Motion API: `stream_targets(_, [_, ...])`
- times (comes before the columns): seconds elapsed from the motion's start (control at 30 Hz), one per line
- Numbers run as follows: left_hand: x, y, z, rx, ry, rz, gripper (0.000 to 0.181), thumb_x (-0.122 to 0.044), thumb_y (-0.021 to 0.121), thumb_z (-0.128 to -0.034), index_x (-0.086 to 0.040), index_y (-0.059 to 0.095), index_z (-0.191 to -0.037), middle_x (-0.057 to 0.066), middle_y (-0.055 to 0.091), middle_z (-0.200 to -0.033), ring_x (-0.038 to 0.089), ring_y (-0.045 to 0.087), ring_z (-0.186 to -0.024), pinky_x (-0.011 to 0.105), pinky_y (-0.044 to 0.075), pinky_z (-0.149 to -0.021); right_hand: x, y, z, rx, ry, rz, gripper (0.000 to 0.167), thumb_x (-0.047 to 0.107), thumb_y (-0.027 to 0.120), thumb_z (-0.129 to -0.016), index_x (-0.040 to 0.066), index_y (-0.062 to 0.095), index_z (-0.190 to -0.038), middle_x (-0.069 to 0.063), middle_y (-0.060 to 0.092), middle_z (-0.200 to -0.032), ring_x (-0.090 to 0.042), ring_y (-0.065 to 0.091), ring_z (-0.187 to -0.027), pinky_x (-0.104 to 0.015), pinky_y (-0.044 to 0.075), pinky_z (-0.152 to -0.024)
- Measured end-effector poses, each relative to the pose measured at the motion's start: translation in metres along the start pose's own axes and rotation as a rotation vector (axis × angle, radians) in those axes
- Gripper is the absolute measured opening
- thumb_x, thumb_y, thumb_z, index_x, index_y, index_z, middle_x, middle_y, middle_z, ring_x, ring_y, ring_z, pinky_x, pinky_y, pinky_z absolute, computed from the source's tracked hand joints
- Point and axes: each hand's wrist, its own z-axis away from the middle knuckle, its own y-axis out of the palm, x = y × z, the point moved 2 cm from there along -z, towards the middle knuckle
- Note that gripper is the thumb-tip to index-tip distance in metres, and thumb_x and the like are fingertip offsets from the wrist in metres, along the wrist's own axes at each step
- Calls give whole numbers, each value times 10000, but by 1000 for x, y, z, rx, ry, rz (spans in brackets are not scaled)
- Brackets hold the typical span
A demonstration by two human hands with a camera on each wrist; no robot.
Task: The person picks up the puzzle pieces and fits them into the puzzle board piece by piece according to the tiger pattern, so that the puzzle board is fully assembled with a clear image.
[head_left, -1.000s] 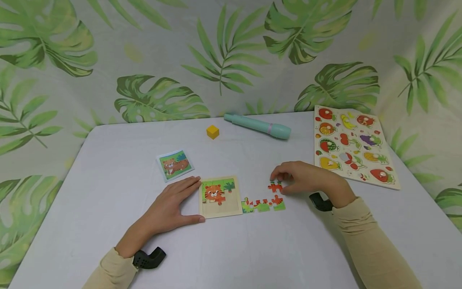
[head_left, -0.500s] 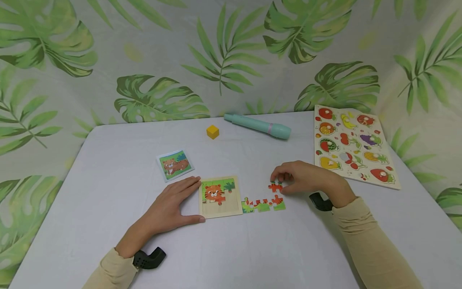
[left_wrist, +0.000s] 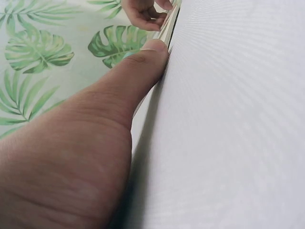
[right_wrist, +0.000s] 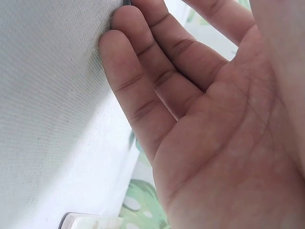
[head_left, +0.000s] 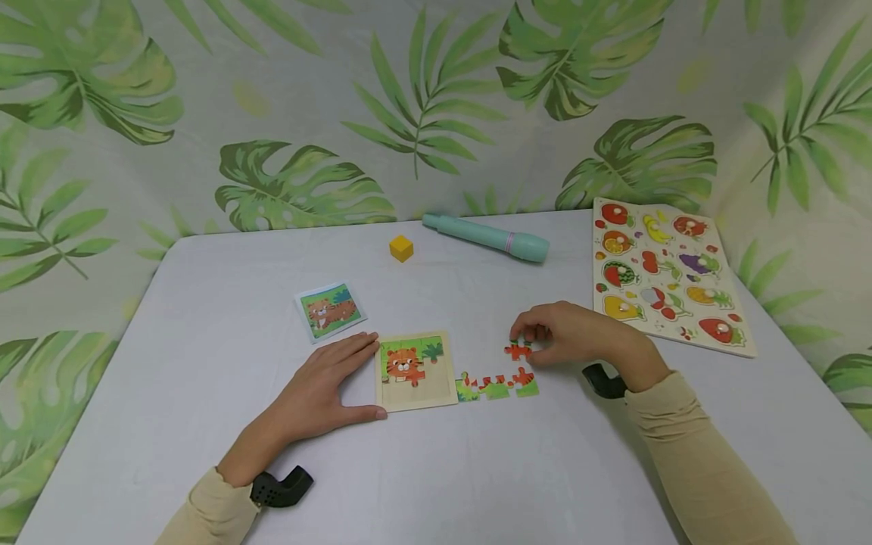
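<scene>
While the tray (head_left: 433,384) is touched at its left side by the straight-fingered left hand (head_left: 331,378), a red piece (head_left: 518,351) is pinched by the right hand (head_left: 574,333), the closer of the two. From that grip, the tray's bare part is found leftward and slightly nearer; the piece's long axis, partly covered, cannot be told.

The head camera looks forward and down from above, across the white tablecloth (head_left: 443,477) to the leaf-print backdrop (head_left: 422,113). Low and tilted sideways, the left wrist camera looks closely along the left hand (left_wrist: 90,133) toward the right hand (left_wrist: 144,14). The right wrist camera faces that palm (right_wrist: 233,143) close up. All three share tablecloth and backdrop.
</scene>
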Motion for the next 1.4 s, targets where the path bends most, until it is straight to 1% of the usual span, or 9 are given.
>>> stream_targets(0.1, [0, 0, 0, 1, 0, 0, 1036, -704, 767, -790, -119, 434, -1579, 13, 365, -1663, 257, 338, -1535, 554, 309, -1201, -1, 0, 0, -6, 8, 9, 256, 115, 796, -852, 195, 724, -1084, 52, 625, -913, -155, 565, -865, -281, 500, -777])
stream_targets(0.27, [0, -1, 0, 2, -2, 1, 1036, -699, 771, -790, -117, 434, -1578, 15, 366, -1662, 259, 339, -1534, 557, 310, -1200, 0, 0, -1, -35, -15, 33, 273, 115, 789, -843, 190, 730, -1098, 57, 627, -916, -141, 570, -861, -288, 515, -781])
stream_targets(0.67, [0, 1, 0, -5, 2, 2, 1025, -703, 763, -796, -126, 437, -1578, 12, 374, -1658, 260, 348, -1528, 562, 315, -1197, 5, -2, -2, -114, -54, 64, 265, 166, 781, -864, 208, 739, -1122, 57, 591, -859, -130, 548, -821, -274, 484, -736])
stream_targets(0.9, [1, 2, 0, -9, 4, -4, 1023, -722, 747, -797, -132, 443, -1576, 8, 377, -1656, 257, 350, -1527, 562, 320, -1194, 9, -1, -3, -176, -88, 76, 312, 134, 760, -841, 188, 737, -1148, 70, 598, -880, -119, 571, -838, -306, 522, -772])
stream_targets(1.17, [0, 2, 0, -11, 6, -7, 1022, -729, 739, -799, -133, 444, -1575, 8, 376, -1657, 258, 349, -1528, 565, 321, -1193, 16, -1, -4, -227, -119, 77, 322, 139, 755, -842, 206, 742, -1156, 83, 624, -920, -108, 586, -850, -322, 534, -774])
stream_targets(1.4, [0, 2, 0, -9, 3, -11, 1021, -732, 736, -800, -134, 445, -1575, 12, 378, -1656, 267, 351, -1525, 575, 325, -1188, 25, -2, -5, -255, -171, 47, 331, 143, 770, -843, 176, 746, -1172, 49, 658, -963, -155, 613, -862, -379, 562, -772])
